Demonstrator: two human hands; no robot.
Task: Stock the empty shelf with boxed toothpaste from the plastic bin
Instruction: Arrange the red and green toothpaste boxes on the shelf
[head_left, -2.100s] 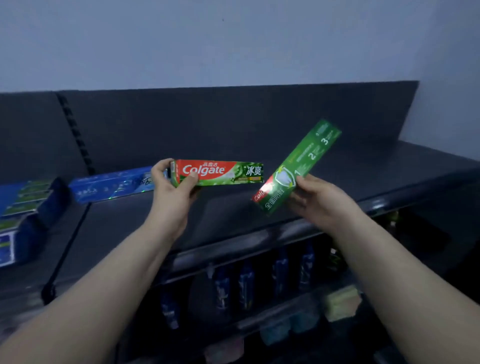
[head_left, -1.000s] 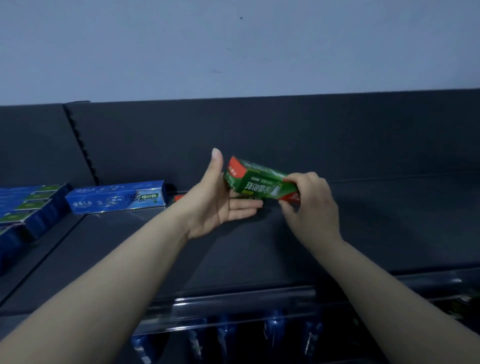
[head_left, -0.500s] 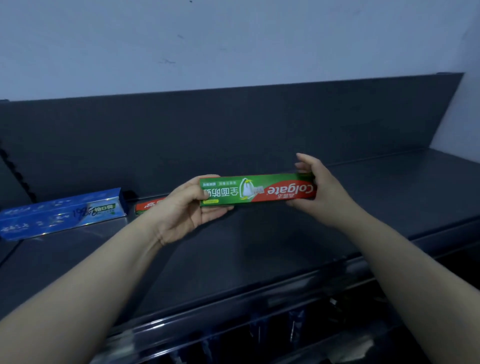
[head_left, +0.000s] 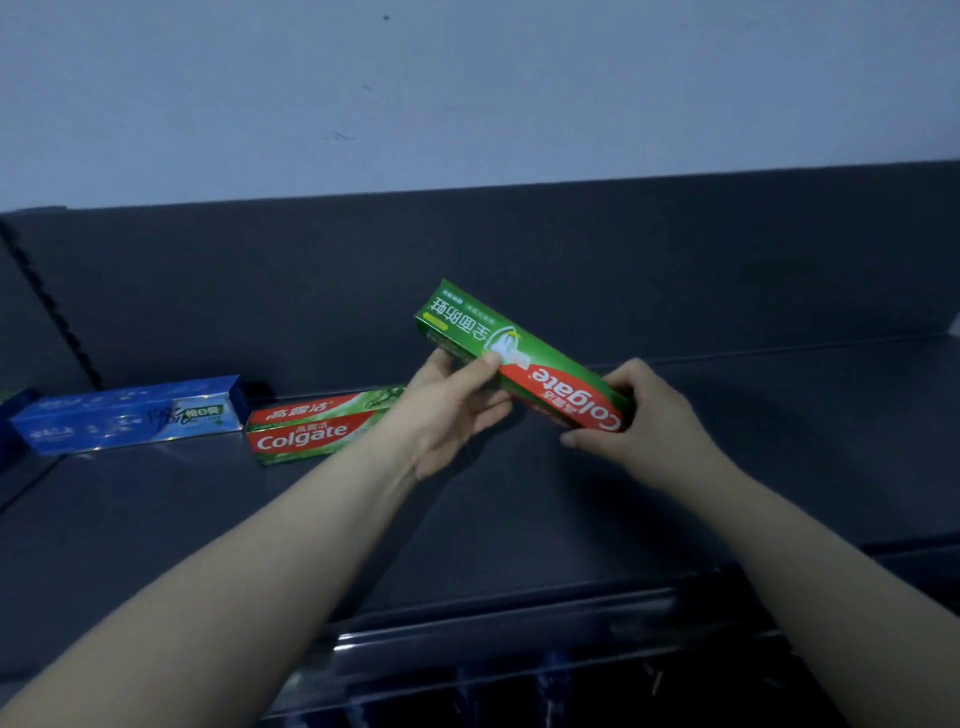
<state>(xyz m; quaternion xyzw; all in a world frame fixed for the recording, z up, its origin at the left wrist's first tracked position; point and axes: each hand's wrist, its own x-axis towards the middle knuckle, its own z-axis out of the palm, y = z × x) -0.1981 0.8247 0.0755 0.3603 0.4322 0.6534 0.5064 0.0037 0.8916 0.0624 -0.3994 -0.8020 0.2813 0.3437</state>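
Observation:
A green and red Colgate box (head_left: 519, 356) is held tilted above the dark shelf (head_left: 571, 499), its print upside down and its green end raised toward the back panel. My left hand (head_left: 452, 410) grips its middle, thumb on top. My right hand (head_left: 649, 421) grips the red end. A second Colgate box (head_left: 311, 428), red and green, lies flat on the shelf just left of my left hand, against the back panel. The plastic bin is out of sight.
A blue toothpaste box (head_left: 130, 418) lies at the left, beside the second Colgate box. The shelf's back panel (head_left: 571, 260) rises behind everything. A clear price rail (head_left: 519, 629) runs along the front edge, with a lower shelf in shadow below.
The first Colgate box has gone from my left hand onto the shelf. Both hands now hold the green box, and its left end has tipped up from level.

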